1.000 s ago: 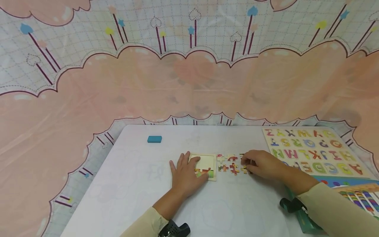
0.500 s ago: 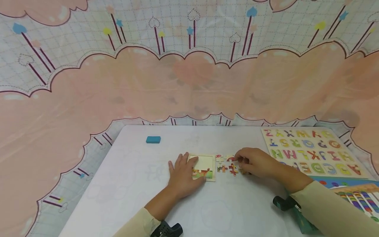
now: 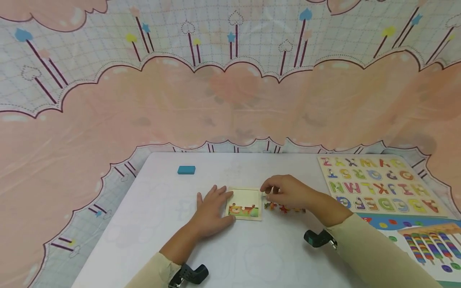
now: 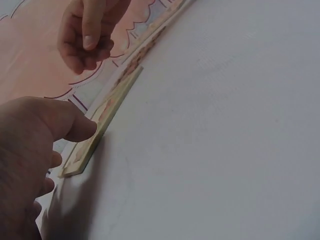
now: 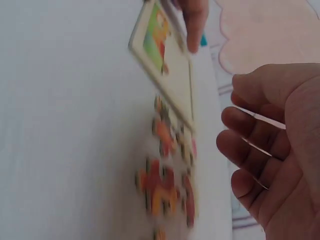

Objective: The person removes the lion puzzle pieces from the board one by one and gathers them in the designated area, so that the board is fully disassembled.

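A small wooden puzzle tray (image 3: 245, 193) lies on the white table; picture pieces (image 3: 248, 211) with an orange animal on green fill its lower part, and the upper part is bare. My left hand (image 3: 212, 212) is spread at the tray's left side, fingertips by the upper corner and thumb near the lower edge. Just right of the tray lie several loose jigsaw pieces (image 5: 159, 187), partly hidden in the head view by my right hand (image 3: 288, 190). That hand hovers above them near the tray's right edge, its fingers loosely bent with nothing visible between them.
A blue block (image 3: 186, 170) rests near the table's back edge. At the right lies an alphabet board (image 3: 378, 188), with a colourful printed box or board (image 3: 414, 240) in front of it, partly under the right sleeve. A patterned curtain (image 3: 230, 104) hangs behind the table.
My right hand has moved left across the loose pieces to the tray's edge. My left hand has drawn back a little leftward, uncovering more of the pieces in the tray.
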`<state>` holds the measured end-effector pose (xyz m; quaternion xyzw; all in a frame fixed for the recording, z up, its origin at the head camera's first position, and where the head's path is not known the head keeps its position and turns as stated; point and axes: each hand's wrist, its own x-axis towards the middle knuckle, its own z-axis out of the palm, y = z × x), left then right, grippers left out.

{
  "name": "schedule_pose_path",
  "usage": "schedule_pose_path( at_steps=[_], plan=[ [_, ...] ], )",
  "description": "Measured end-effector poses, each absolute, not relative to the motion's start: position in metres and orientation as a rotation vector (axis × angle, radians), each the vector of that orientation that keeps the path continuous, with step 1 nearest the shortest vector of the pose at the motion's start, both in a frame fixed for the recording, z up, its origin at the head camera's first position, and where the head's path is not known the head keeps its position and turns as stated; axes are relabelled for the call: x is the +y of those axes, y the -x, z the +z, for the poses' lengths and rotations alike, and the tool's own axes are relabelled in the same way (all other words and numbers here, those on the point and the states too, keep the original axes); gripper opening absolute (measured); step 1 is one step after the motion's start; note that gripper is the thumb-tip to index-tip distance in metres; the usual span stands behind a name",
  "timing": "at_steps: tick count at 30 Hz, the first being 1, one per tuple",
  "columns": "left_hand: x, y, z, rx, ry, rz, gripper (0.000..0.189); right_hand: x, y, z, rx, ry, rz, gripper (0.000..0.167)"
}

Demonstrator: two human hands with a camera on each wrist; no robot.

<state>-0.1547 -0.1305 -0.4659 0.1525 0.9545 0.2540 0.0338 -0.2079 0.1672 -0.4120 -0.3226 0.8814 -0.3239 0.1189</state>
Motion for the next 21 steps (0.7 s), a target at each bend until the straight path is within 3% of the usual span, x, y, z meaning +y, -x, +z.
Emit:
schedule_pose_path(
  at_steps=[13, 21],
  plan=[
    [-0.141, 0.156, -0.464, 2.823, -0.482, 0.924, 0.070, 0.086, 0.197, -0.435, 2.561, 0.914, -0.984, 0.023],
    [-0.143, 0.156, -0.461, 2.791, -0.519, 0.998, 0.070, 0.060, 0.189, -0.442, 2.661, 0.885, -0.922, 0.028]
  ],
)
